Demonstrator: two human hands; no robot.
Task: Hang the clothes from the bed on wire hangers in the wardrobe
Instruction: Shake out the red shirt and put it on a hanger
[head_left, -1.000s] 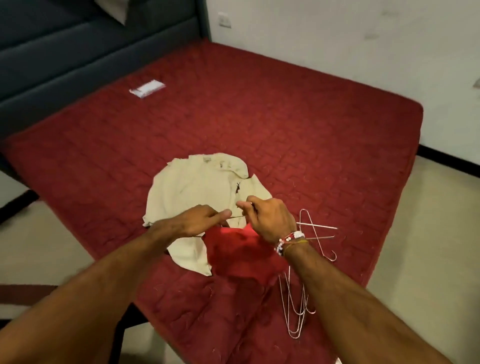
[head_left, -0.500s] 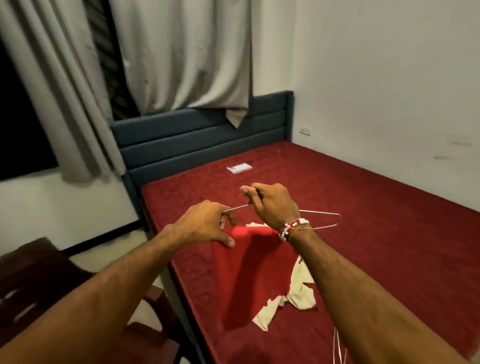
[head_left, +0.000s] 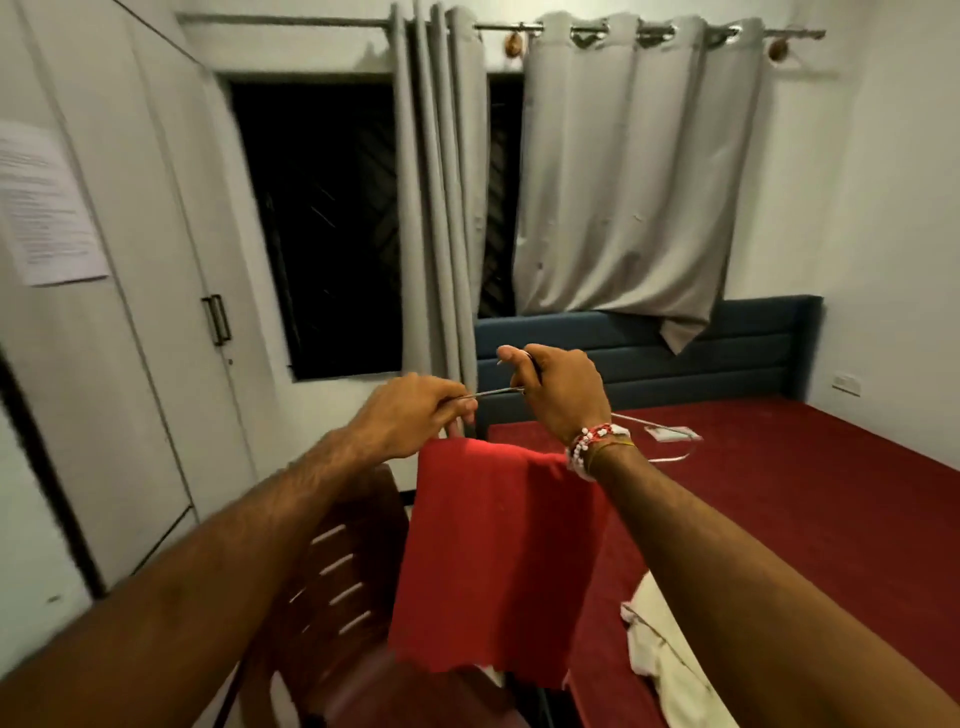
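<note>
The wardrobe (head_left: 130, 260) fills the frame's left, the bed (head_left: 810, 499) the right, the chair (head_left: 337, 566) low between them. At centre a cloth (head_left: 493, 561) hangs from the wire hanger (head_left: 493, 391).

We see a red cloth (head_left: 493, 561) draped over a thin wire hanger (head_left: 493, 391), hanging straight down. Our left hand (head_left: 415, 415) and right hand (head_left: 561, 389) grip the wire. A crumpled cream garment (head_left: 670, 660) lies on the bed (head_left: 831, 493), near right. The white wardrobe (head_left: 130, 312) stands left.
</note>
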